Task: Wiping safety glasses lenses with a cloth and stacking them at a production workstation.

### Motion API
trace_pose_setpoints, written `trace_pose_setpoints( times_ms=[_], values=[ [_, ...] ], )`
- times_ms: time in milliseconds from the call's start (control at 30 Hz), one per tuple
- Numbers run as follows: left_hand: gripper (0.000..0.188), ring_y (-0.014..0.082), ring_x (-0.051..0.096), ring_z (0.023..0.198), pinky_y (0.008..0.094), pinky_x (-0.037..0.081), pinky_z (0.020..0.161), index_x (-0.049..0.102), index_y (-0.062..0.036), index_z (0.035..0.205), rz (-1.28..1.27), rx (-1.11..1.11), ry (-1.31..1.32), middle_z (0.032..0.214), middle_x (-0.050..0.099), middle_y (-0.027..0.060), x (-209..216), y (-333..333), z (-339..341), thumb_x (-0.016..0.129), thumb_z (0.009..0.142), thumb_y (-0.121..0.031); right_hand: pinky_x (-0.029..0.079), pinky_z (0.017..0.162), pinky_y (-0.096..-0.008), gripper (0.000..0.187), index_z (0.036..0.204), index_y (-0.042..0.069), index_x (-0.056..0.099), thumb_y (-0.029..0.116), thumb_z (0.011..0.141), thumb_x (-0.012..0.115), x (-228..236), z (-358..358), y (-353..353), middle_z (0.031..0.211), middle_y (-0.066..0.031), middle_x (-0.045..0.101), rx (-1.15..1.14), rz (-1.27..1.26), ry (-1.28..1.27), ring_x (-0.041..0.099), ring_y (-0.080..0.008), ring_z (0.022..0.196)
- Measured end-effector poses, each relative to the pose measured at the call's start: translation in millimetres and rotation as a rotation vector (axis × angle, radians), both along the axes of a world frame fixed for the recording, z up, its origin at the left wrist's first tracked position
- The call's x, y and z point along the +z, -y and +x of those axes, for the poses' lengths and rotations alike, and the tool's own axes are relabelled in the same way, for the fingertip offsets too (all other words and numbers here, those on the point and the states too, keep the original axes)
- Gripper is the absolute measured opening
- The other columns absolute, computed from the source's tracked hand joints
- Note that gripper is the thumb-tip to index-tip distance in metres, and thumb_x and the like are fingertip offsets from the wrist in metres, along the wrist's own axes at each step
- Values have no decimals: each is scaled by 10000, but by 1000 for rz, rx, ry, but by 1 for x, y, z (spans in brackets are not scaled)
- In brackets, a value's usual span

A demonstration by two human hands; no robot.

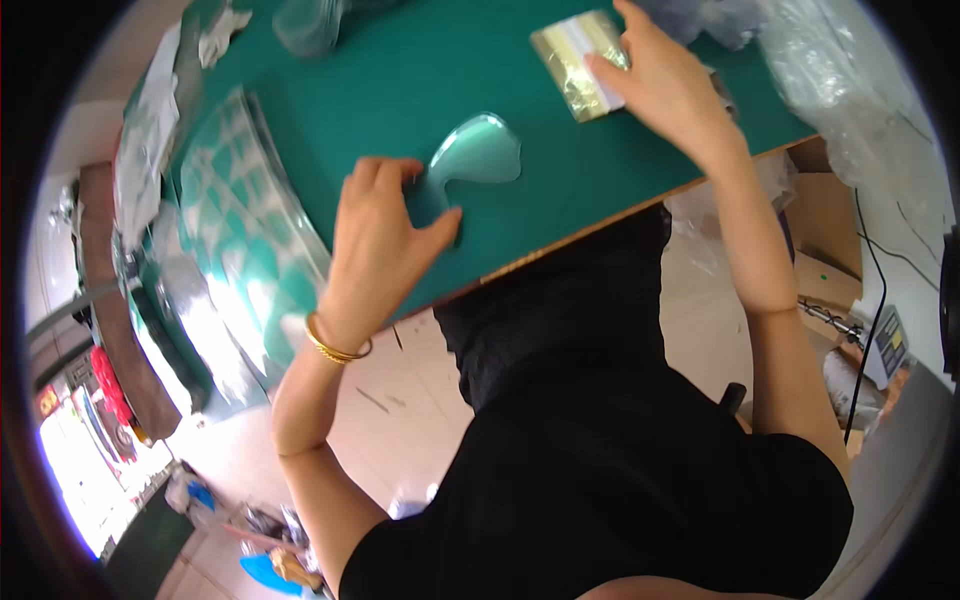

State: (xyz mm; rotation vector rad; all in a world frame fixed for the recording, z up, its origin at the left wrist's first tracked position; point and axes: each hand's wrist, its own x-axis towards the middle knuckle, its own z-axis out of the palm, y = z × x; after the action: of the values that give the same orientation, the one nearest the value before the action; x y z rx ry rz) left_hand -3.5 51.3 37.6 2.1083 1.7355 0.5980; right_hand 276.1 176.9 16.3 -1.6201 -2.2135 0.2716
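A clear, shiny plastic piece (485, 150) with rounded lobes, shaped like an eye mask, lies on the green tabletop. My left hand (385, 215), a gold bangle at its wrist, is at the piece's left end, with thumb and fingers spread apart around it. Whether the fingertips touch the plastic I cannot tell. Farther right, my right hand (670, 85) has its thumb on top of a flat, shiny packet (580, 65) with gold and white stripes. The fingers are at the packet's right edge, partly hidden and slightly blurred.
A clear sheet with rows of rounded shapes (240, 190) covers the table's left side. Another clear plastic piece (308, 25) is at the far edge. Crumpled clear plastic bags (835, 80) are at the right. The table's wooden front edge (560, 250) runs before my body.
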Motion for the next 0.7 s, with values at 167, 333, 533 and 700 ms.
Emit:
trace_pose_setpoints(
  times_ms=[167,333,533,700],
  values=[
    [292,355,574,866,428,481,776,563,33,950,-91,-64,-86,910,573,179,-13,-15,4,695,714,-78,505,770,-345,238,1071,47,674,191,882,690,45,21,26,1064,-82,620,96,179,-189,628,-239,879],
    [289,353,598,832,432,493,742,577,19,937,159,-85,-76,874,596,181,14,-71,-6,703,707,-103,485,743,-399,250,1110,2,625,135,898,622,102,92,-29,1009,-191,624,47,327,140,615,-345,854],
    [423,316,659,856,373,520,773,656,56,987,256,88,-198,919,673,177,62,-197,-53,709,695,-246,472,761,-380,279,1142,60,672,28,870,619,88,110,-90,919,-107,569,153,162,233,583,-287,837],
    [424,319,646,954,374,508,836,657,50,1054,325,55,-220,1008,659,182,56,-222,-79,697,745,-238,477,754,-390,293,1114,30,663,30,821,650,98,104,-90,944,-101,561,272,310,311,580,-295,848]
  ],
)
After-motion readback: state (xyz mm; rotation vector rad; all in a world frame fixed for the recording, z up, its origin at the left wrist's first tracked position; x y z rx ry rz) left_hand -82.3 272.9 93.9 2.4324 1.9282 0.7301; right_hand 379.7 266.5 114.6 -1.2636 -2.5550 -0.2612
